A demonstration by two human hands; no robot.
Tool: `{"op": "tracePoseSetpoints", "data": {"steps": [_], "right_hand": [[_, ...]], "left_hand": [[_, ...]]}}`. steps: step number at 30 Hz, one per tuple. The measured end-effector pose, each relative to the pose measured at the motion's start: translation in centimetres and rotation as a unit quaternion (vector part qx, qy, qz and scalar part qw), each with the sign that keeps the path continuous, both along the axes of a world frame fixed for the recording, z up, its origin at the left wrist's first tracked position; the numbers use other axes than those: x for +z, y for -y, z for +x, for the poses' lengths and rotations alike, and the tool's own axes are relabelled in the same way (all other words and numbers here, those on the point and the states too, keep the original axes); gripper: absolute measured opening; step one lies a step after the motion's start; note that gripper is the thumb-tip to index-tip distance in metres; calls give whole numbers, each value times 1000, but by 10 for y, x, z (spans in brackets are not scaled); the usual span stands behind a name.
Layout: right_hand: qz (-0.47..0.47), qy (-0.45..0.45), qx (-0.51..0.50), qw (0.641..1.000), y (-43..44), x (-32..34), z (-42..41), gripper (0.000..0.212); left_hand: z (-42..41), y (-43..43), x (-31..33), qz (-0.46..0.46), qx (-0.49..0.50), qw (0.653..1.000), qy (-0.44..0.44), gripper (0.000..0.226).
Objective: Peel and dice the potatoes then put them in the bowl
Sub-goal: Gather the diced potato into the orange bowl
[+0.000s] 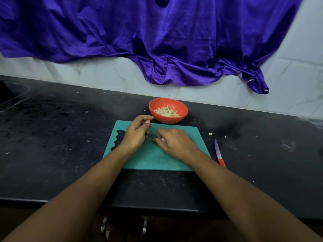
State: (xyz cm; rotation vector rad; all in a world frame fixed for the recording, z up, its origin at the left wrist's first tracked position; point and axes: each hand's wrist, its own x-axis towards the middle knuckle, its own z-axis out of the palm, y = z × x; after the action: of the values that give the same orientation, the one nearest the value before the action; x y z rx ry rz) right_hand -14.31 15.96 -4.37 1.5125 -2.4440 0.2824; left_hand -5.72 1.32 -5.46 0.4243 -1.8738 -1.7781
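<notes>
A teal cutting board lies on the black counter in front of me. Behind it stands an orange bowl holding a heap of diced potato. My left hand hovers over the board's far left corner, just short of the bowl, with fingers and thumb pinched round a small pale bit. My right hand rests on the middle of the board. Its fingertips curl over a few pale potato pieces, mostly hidden beneath them.
A knife with a purple blade and orange handle lies on the counter right of the board. Stray potato bits sit near the board's far right corner. A purple cloth hangs on the tiled wall behind. The counter's front edge is close to me.
</notes>
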Motion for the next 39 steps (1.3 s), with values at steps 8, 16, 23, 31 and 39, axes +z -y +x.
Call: {"op": "tracePoseSetpoints", "data": {"steps": [8, 16, 23, 31, 39], "right_hand": [[-371, 517, -135, 760, -3, 22, -23, 39], [-572, 791, -154, 155, -14, 36, -41, 41], [-553, 816, -118, 120, -1, 38, -35, 37], [-569, 751, -151, 299, 40, 100, -90, 31], [-366, 575, -201, 704, 73, 74, -124, 33]], "left_hand": [[-1, -1, 2, 2, 0, 1000, 11, 22], [1, -1, 1, -10, -7, 1000, 9, 22], [3, -2, 3, -20, -11, 1000, 10, 21], [1, 1, -2, -4, -23, 1000, -3, 19], [-1, 3, -3, -10, -27, 1000, -6, 19]]}}
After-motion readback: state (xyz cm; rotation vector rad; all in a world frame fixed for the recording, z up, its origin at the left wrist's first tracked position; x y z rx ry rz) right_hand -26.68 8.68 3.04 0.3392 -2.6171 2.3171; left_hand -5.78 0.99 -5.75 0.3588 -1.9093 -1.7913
